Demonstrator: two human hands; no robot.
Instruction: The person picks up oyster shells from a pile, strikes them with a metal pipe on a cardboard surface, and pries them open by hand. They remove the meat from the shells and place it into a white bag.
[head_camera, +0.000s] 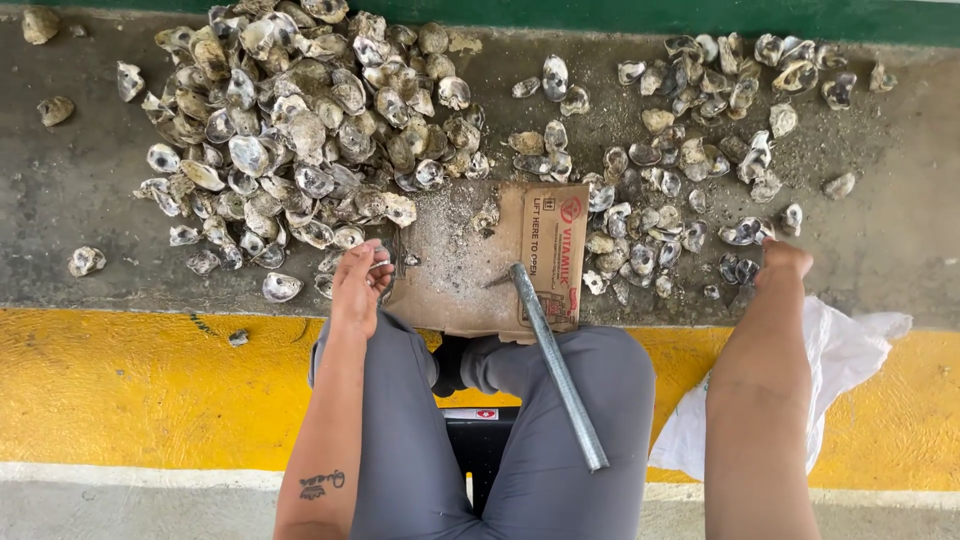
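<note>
Cardboard, a flattened brown box flap with a red-printed label, lies between your knees. Your left hand pinches a rough grey oyster shell beside it; whether your right hand grips anything, you cannot tell. A ribbed steel rod rests on your thigh.

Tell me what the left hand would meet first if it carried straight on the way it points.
The left hand points up the picture toward the big heap of grey-white oyster shells; it would likely meet the nearest shells at the heap's lower edge first. Whether it already holds a shell is unclear.
</note>
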